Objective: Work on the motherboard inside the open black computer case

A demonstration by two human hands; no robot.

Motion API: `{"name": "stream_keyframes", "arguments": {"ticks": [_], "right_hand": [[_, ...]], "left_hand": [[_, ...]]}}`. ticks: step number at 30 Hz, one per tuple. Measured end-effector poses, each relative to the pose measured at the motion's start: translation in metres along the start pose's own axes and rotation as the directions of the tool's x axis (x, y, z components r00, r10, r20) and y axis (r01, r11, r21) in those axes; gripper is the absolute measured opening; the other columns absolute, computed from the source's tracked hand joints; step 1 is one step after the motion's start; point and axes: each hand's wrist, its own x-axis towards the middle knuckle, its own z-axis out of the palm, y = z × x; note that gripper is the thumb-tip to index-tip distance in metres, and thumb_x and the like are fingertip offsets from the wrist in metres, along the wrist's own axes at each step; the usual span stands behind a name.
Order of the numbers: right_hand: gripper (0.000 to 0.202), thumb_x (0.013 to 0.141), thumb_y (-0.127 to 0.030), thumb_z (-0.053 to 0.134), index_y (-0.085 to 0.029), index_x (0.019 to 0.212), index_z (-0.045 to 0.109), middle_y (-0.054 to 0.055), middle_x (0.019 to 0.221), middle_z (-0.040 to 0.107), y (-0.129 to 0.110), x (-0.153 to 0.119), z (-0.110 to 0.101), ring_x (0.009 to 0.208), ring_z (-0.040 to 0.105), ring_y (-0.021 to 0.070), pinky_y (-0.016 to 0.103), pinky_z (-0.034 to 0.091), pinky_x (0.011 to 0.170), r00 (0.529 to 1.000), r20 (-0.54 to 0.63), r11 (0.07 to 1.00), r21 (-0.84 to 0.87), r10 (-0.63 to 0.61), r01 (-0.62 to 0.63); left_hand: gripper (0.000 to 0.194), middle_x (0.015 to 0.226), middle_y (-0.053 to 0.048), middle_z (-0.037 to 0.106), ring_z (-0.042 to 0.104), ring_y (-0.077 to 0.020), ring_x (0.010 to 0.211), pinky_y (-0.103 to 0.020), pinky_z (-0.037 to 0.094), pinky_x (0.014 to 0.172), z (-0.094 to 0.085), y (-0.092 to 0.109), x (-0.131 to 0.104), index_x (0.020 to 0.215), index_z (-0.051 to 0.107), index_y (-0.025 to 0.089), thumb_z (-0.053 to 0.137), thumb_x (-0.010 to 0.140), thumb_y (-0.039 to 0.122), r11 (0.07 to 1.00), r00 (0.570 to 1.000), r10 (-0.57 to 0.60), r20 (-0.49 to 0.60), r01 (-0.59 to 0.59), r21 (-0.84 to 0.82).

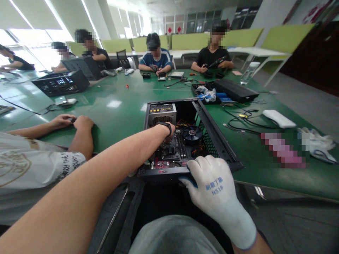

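A black computer case (219, 139) lies on its side at the table's near edge, its top side uncovered. Inside are a power supply (164, 113), a black fan (192, 134) and a motherboard (169, 150). My left hand (171, 130), bare with a dark band at the wrist, reaches down into the case beside the power supply; its fingers are hidden behind the wrist. In a white work glove, my right hand (210, 180) grips the near wall of the case, fingers over the top edge and thumb in front.
To the left, a co-worker's hands (75, 121) rest on the green table (116, 120). Black cables (238, 123), a white block-shaped object (278, 119) and white gloves (317, 143) lie right. Beyond are an open black case (233, 90) and a glass bottle (249, 73). Several people sit around.
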Motion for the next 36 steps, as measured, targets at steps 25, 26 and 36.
{"name": "stream_keyframes", "arguments": {"ticks": [25, 26, 36], "right_hand": [[0.027, 0.079, -0.045, 0.07, -0.023, 0.091, 0.06, 0.004, 0.084, 0.057, -0.001, 0.0, 0.001, 0.08, 0.042, 0.0223, 0.036, 0.019, 0.07, 1.0, 0.002, 1.0, -0.002, -0.001, 0.001], [0.027, 0.079, -0.045, 0.07, -0.023, 0.09, 0.059, 0.004, 0.084, 0.056, -0.001, 0.0, 0.001, 0.079, 0.042, 0.0223, 0.036, 0.019, 0.07, 1.0, -0.001, 1.0, -0.003, -0.001, 0.001], [0.027, 0.08, -0.045, 0.07, -0.023, 0.092, 0.059, 0.004, 0.084, 0.056, -0.001, 0.0, 0.0, 0.08, 0.042, 0.0227, 0.036, 0.019, 0.071, 1.0, 0.001, 1.0, -0.001, 0.001, -0.001]], "left_hand": [[0.067, 0.114, -0.018, 0.073, 0.068, -0.0307, 0.106, -0.03, 0.054, 0.092, -0.004, 0.003, -0.009, 0.117, 0.072, 0.006, 0.086, 0.058, 0.034, 1.0, 1.0, 0.011, 0.009, -0.011, 0.013], [0.066, 0.113, -0.017, 0.073, 0.068, -0.0307, 0.106, -0.03, 0.053, 0.092, -0.004, 0.003, -0.01, 0.117, 0.073, 0.006, 0.086, 0.058, 0.034, 1.0, 1.0, 0.006, 0.006, -0.006, 0.006], [0.06, 0.11, -0.016, 0.074, 0.068, -0.0306, 0.107, -0.033, 0.051, 0.097, 0.002, 0.0, 0.001, 0.109, 0.076, 0.011, 0.085, 0.056, 0.037, 0.998, 1.0, -0.008, -0.015, 0.007, -0.057]]}}
